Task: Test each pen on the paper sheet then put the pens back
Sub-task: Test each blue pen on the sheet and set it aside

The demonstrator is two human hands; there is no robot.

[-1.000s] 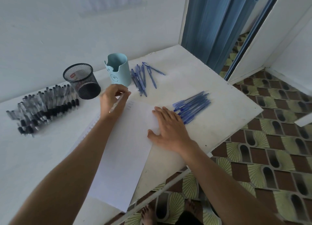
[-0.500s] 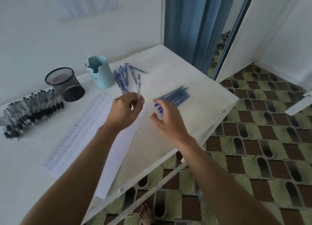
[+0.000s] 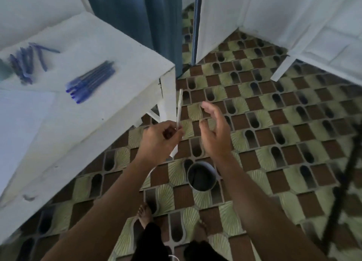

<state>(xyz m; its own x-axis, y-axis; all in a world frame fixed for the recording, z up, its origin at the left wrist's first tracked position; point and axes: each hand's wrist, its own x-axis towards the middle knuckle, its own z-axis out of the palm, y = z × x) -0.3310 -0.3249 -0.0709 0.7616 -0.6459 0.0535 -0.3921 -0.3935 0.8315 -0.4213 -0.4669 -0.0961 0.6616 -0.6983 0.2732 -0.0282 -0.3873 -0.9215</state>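
While the left hand (image 3: 159,138) pinches a pale pen (image 3: 179,108) by its lower end, upright beyond the table (image 3: 125,96) edge and above the patterned floor, the right hand (image 3: 214,131) hovers just beside it, released and empty (light, stiff and likely smooth, so best gripped mid-barrel).

White wooden table (image 3: 121,96) stands at left; on it, a tidy row of blue plastic pens (image 3: 91,82), a loose cluster of blue pens (image 3: 23,65) further left, white paper sheet (image 3: 17,123) nearer. Round dark-lined container (image 3: 201,177) sits on patterned tile floor (image 3: 274,123), right of the table.
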